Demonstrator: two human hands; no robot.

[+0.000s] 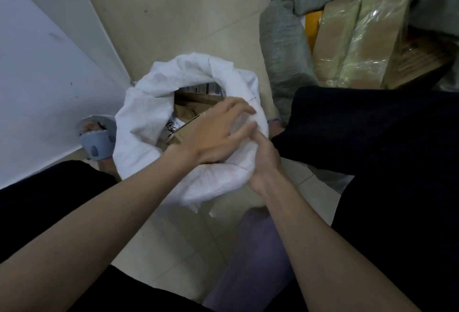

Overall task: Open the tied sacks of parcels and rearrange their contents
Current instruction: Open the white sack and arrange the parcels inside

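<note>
Two sacks, white (159, 103) and grey (280, 46); two hands; one sandal (98, 141).

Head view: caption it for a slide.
Both hands, left and right, work the rolled rim of an open white sack holding cardboard parcels.

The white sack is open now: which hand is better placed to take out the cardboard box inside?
Probably the left hand: it hovers directly over the cardboard box in the mouth of the white sack, while the right hand grips the sack's rim.
</note>
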